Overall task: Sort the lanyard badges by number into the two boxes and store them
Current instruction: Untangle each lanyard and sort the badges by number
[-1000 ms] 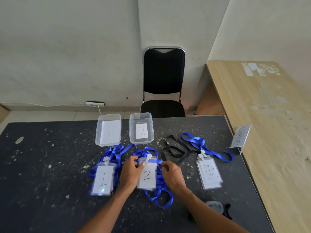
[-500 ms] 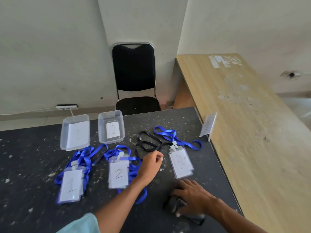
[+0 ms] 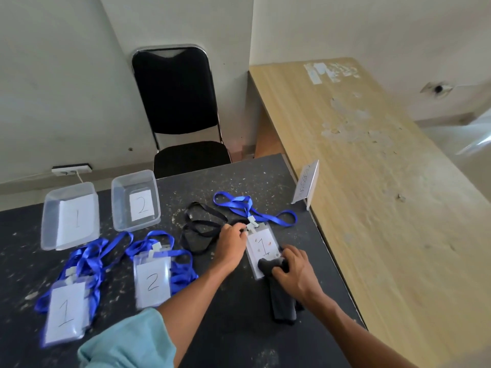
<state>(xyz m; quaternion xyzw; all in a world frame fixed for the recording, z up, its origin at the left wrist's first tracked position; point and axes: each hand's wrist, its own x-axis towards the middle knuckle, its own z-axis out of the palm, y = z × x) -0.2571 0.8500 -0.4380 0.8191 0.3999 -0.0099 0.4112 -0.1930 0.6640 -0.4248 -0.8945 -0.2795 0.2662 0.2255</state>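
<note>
Two clear boxes stand at the back left of the dark table: box 1 (image 3: 50,221) and box 2 (image 3: 121,208), each with a numbered paper inside. A badge marked 1 (image 3: 66,312) with blue lanyard lies front left, a badge marked 2 (image 3: 152,282) beside it. A third badge marked 1 (image 3: 261,244) lies at the right. My left hand (image 3: 229,244) pinches that badge's top clip. My right hand (image 3: 295,272) grips a dark grey cloth (image 3: 281,301) and presses it on the badge's lower end.
A loose black lanyard (image 3: 202,229) lies left of my left hand. A small white sign (image 3: 305,185) stands at the table's right edge. A wooden bench (image 3: 385,181) runs along the right. A black chair (image 3: 180,115) stands behind the table.
My left hand moved right from the badge marked 2 to the right badge's clip. My right hand picked up the dark cloth and brought it onto that badge. The view shifted right.
</note>
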